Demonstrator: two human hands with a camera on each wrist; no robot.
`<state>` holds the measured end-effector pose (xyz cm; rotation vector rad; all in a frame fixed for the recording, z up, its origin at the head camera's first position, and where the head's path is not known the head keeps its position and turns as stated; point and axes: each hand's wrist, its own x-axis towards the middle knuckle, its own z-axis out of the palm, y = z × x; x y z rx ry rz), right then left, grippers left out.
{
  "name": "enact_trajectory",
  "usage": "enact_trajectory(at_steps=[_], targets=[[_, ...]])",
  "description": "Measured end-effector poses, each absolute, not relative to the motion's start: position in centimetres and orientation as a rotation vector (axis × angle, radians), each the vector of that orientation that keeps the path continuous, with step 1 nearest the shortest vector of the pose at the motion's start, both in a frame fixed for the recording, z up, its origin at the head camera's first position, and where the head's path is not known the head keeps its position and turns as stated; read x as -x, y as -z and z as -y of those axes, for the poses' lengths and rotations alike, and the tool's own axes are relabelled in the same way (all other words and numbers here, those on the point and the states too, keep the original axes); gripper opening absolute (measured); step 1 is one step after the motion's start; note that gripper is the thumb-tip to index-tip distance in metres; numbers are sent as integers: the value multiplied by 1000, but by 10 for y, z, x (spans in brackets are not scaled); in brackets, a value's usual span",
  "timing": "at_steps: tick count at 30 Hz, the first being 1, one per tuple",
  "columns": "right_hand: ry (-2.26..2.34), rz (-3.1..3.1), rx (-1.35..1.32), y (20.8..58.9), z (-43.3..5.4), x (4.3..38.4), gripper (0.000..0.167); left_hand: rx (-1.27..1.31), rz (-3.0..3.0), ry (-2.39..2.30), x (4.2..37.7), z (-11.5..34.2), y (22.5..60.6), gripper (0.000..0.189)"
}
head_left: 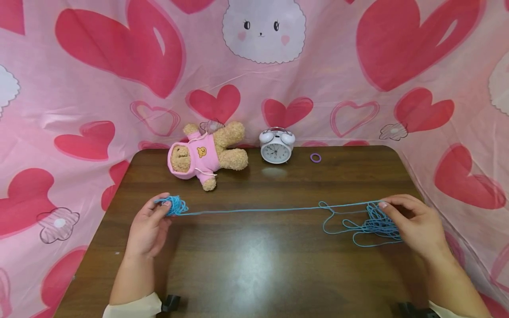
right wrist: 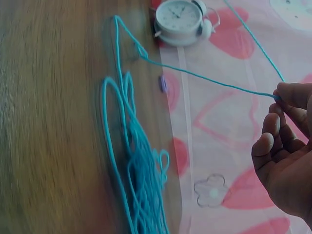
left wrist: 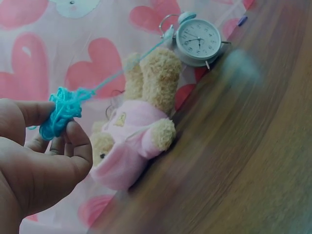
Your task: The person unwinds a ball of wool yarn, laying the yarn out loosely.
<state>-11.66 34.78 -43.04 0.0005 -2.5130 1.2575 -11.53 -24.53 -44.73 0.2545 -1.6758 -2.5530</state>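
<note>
Between thumb and fingers, my left hand (head_left: 149, 227) holds a small wound bundle of blue yarn (left wrist: 62, 113) at the table's left side. A single taut strand (head_left: 254, 210) runs from that bundle across to my right hand (head_left: 417, 225). There the thumb and index finger pinch the yarn, while the other fingers curl loosely below, as the right wrist view shows. Beneath the right hand a loose heap of the same yarn (right wrist: 144, 180) lies on the wooden table, with several loops spreading left. The hand hides part of this heap in the head view.
A teddy bear (head_left: 204, 154) in a pink hoodie lies at the back left of the table (head_left: 246, 265). Beside it stands a white twin-bell alarm clock (head_left: 276, 146), with a purple ring (head_left: 315, 158) to its right. A pink heart-print cloth (head_left: 310, 79) hangs behind.
</note>
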Motion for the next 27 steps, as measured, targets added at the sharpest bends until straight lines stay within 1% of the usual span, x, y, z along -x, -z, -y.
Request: enact_trajectory(at_steps=[11, 14, 18, 27], targets=[[-1335, 2440, 181, 430, -390, 102, 14, -227, 1629, 2530, 113, 262, 447, 21], [-1340, 2432, 281, 428, -399, 99, 14, -201, 1600, 2530, 111, 266, 447, 21], [-1350, 2383, 384, 428, -408, 95, 15, -182, 1567, 2524, 110, 269, 449, 20], [-1377, 2334, 482, 427, -419, 92, 11, -188, 1470, 2551, 109, 279, 452, 22]])
